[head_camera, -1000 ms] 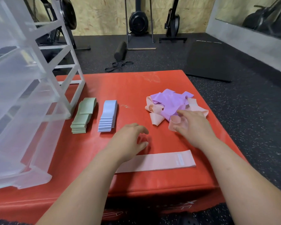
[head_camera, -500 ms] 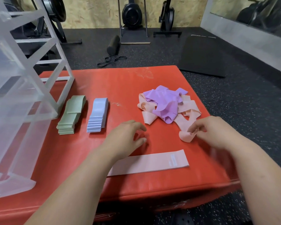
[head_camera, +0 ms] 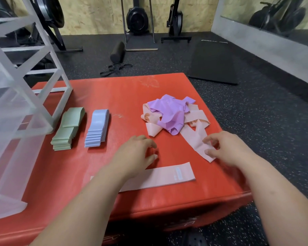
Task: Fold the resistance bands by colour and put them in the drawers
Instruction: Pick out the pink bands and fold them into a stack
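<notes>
Since the drawers (head_camera: 16,121) stand at the left of the red mat (head_camera: 114,96), my folded green stack (head_camera: 68,128) and blue stack (head_camera: 97,127) wait beside them. From the tangled pile (head_camera: 171,112) my right hand (head_camera: 228,148) pinches a loose pink band (head_camera: 197,140), meant for the flat pink band (head_camera: 167,176); my left hand (head_camera: 135,153) hovers slack, empty.

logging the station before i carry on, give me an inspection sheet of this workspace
surface: red padded box.
job's things: folded green stack; folded blue stack; flat pink band near the front edge; loose pile of purple and pink bands; translucent drawer unit at left.
clutter: nothing seen.
hands: left hand loosely curled, holding nothing; right hand pinches a trailing pink band from the pile.
cables: black cord tangled on the floor.
surroundings: foam roller, black floor mat, exercise machines by a wooden wall.
</notes>
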Motion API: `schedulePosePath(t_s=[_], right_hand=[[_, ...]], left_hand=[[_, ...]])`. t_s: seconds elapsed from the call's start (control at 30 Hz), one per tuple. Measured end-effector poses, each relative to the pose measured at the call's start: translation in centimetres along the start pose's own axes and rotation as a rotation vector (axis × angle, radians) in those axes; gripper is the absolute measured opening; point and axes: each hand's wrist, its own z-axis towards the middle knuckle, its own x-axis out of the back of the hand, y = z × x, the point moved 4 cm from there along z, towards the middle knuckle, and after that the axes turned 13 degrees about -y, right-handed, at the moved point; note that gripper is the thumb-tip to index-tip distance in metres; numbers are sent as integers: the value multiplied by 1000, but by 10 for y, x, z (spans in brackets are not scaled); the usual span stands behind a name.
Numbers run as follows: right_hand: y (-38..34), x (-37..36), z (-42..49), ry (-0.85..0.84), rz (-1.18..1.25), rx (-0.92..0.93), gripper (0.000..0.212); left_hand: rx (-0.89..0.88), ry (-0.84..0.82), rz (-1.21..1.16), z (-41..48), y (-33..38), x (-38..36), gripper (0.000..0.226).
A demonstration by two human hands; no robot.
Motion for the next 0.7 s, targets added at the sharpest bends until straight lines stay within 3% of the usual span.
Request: schedulePosePath(t_s=[0.07,0.23,0.37,0.5,0.7], right_hand=[[-2,-2,0,6,-23,-18,46],[-10,3,0,85,16,-9,16],[-23,11,-1,163,57,28,25],[-27,1,4,69,-64,-61,47],[-29,-2,6,89,-77,-77,28]], left_hand=[[9,1,15,2,1,-2,29],[28,18,19,5,2,-3,27],[53,36,1,5,1,-2,23],[55,39,-2,6,2,-1,22],[51,21,-21,3,0,-1,23]])
